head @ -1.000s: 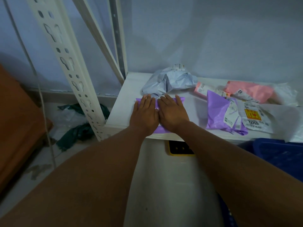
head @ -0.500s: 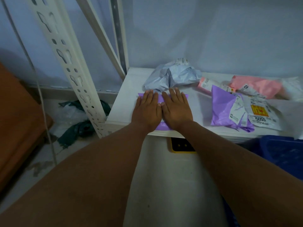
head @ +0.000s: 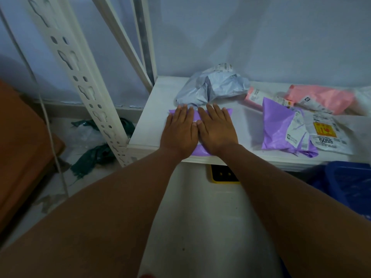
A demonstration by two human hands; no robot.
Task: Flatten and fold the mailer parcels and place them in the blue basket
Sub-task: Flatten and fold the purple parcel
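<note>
A folded purple mailer (head: 228, 112) lies flat near the front left of the white shelf (head: 154, 119). My left hand (head: 179, 131) and my right hand (head: 217, 128) press down on it side by side, fingers straight, thumbs touching. Most of the mailer is hidden under my palms. Behind it sits a crumpled grey mailer (head: 214, 87). To the right lie another purple mailer (head: 279, 125) with labels, a white labelled mailer (head: 329, 135) and pink mailers (head: 323, 97). The blue basket (head: 349, 189) stands below the shelf at the right edge.
A white perforated rack post (head: 84, 83) rises left of the shelf, with diagonal braces behind. A yellow-and-black device (head: 222, 175) shows under the shelf edge. Green cloth and plastic (head: 94, 155) lie on the floor, beside an orange-brown board (head: 22, 147) at the left.
My hands stay pressed on the purple mailer in the same pose. Only the camera view has shifted slightly.
</note>
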